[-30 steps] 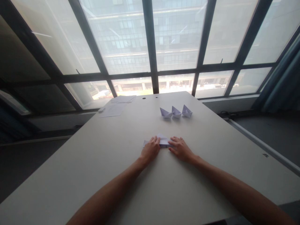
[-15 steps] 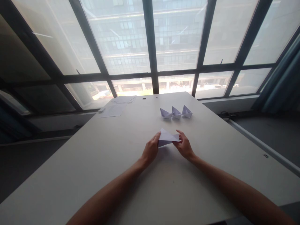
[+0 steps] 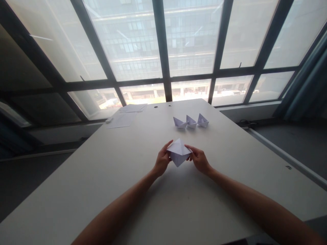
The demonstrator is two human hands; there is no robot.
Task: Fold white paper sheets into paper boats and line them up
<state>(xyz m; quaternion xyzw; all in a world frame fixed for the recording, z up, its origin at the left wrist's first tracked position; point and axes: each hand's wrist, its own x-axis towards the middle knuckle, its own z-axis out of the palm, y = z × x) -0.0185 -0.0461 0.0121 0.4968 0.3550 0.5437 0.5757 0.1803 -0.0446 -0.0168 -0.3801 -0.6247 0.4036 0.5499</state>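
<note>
Between my hands I hold a folded white paper piece, opened into a diamond shape with its points up and down, lifted a little above the table. My left hand pinches its left corner, and my right hand pinches its right corner. Beyond them, three finished paper boats stand in a row on the pale table, apart from my hands.
Loose paper sheets and a single sheet lie at the far left of the table, with a small white object at its edge. Large windows stand behind the table, a curtain hangs at right, and the floor lies beyond both sides.
The paper has gone from a flat folded strip on the table to a raised, opened diamond. My hands have lifted it and drawn its corners apart.
</note>
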